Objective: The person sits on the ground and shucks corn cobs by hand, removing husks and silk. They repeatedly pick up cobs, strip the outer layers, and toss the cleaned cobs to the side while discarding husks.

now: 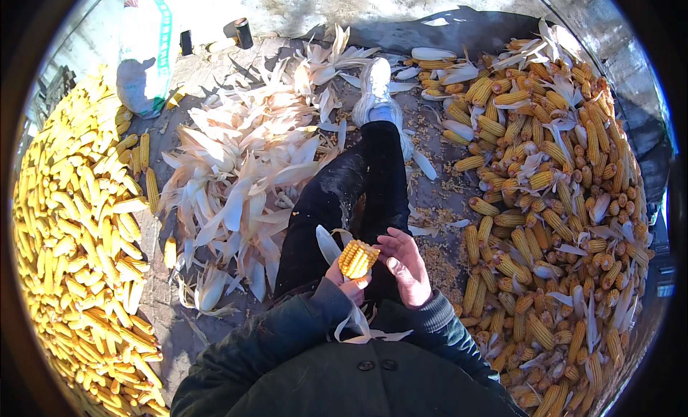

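Note:
An ear of yellow corn (357, 260) is gripped in my left hand (346, 285), over my lap. Pale husk strips (352, 324) hang below that hand, and another husk leaf sticks up behind it. Close to the ear's right side is my right hand (406, 266), palm partly turned up, fingers apart and slightly curled. Its fingertips are near the ear's tip; whether they touch it I cannot tell.
A heap of corn ears (548, 202) with some husk bits rises on the right, another corn heap (80, 245) on the left. Loose husks (242, 175) lie left of my legs, kernels (438, 218) on the floor to the right. A white sack (142, 83), a dark phone-like object (186, 42) and a can (243, 33) stand farther off.

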`<action>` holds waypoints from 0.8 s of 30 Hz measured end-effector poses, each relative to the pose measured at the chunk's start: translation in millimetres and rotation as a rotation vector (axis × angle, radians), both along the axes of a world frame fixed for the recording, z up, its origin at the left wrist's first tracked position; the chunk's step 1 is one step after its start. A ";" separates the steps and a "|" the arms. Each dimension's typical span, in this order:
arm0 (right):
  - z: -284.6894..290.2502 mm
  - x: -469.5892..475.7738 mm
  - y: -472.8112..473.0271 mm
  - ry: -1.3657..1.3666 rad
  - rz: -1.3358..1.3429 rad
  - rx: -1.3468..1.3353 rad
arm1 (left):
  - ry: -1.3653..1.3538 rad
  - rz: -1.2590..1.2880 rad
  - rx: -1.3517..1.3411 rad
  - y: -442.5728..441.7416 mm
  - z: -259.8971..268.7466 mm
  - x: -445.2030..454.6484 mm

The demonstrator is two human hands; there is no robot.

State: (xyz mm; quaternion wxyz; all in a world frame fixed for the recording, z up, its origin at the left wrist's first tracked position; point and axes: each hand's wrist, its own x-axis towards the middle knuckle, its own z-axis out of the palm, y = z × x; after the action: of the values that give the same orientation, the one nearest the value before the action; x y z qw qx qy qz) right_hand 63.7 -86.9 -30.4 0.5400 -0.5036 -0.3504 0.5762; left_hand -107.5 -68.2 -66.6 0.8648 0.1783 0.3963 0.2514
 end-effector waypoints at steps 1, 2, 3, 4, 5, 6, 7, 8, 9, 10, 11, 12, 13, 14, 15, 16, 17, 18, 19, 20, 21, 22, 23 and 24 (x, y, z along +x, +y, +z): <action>1.6 -4.8 4.4 0.262 0.024 0.004 | 0.038 -0.022 0.305 -6.5 -3.9 9.3; 3.0 -13.6 7.4 0.177 0.093 0.009 | 0.144 0.046 0.533 -13.7 -9.1 17.7; 4.4 -22.5 11.4 0.141 0.020 0.006 | 0.161 0.054 0.659 -20.2 -16.3 28.0; 8.7 -28.6 10.9 0.114 -0.023 0.026 | 0.164 0.027 0.588 -25.6 -24.6 25.8; 11.6 -35.9 13.9 0.089 -0.024 0.044 | 0.277 -0.004 0.578 -32.0 -32.5 27.0; 17.9 -39.9 11.6 0.072 0.072 0.147 | -0.253 0.209 0.100 -35.2 -41.3 29.8; 23.3 -40.8 13.9 -0.382 0.094 0.340 | -0.778 0.445 -0.399 -40.2 -48.0 27.8; 28.9 -44.0 13.8 -0.519 0.153 0.339 | -0.591 0.335 -0.236 -40.5 -54.5 29.3; 33.8 -43.7 15.7 -0.643 0.188 0.357 | -0.505 0.252 -0.154 -42.2 -58.7 27.1; 36.5 -45.5 17.1 -0.661 0.218 0.309 | -0.485 0.223 -0.152 -42.4 -61.5 26.7; 38.0 -45.5 18.0 -0.682 0.179 0.327 | -0.473 0.208 -0.162 -42.7 -62.8 26.0; 36.6 -46.7 18.7 -0.708 0.154 0.322 | -0.476 0.207 -0.178 -43.0 -62.4 25.2; 32.8 -48.7 18.8 -0.737 0.160 0.300 | -0.486 0.216 -0.199 -42.6 -61.3 26.2; 27.3 -49.1 18.4 -0.699 0.116 0.253 | -0.508 0.239 -0.237 -42.8 -59.0 25.2; 19.0 -52.0 17.8 -0.559 0.036 0.200 | -0.530 0.272 -0.282 -41.6 -56.7 25.8; 10.6 -52.0 17.2 -0.504 -0.019 0.137 | -0.540 0.317 -0.312 -40.9 -53.7 25.2; 1.5 -51.7 17.6 -0.464 -0.033 0.133 | -0.479 0.346 -0.246 -38.9 -50.7 24.2; -6.6 -49.7 18.4 -0.298 -0.027 -0.123 | 0.076 0.059 0.318 -36.5 -47.7 23.6; -13.3 -45.3 22.0 -0.144 0.003 -0.165 | 0.630 -0.206 0.693 -34.2 -44.5 21.0; -17.9 -40.7 26.0 -0.107 0.079 -0.201 | 0.581 -0.134 0.732 -31.2 -41.8 20.5; -20.7 -35.0 31.6 -0.054 0.106 -0.222 | 0.544 -0.135 0.645 -29.1 -38.9 18.7; -21.4 -30.6 37.8 -0.088 0.160 -0.278 | 0.523 -0.079 0.695 -27.9 -35.5 17.2; -20.5 -26.9 44.3 -0.057 0.261 -0.290 | 0.508 -0.047 0.674 -26.4 -32.7 17.7; -19.6 -26.0 50.9 -0.022 0.310 -0.370 | 0.456 -0.031 0.611 -28.3 -28.2 15.1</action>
State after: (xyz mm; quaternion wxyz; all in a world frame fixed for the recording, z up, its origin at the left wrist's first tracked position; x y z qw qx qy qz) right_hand 37.7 -35.9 -49.9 0.3399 -0.5404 -0.3178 0.7010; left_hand -92.4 -96.5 -94.8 0.6651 0.4853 0.4825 0.2987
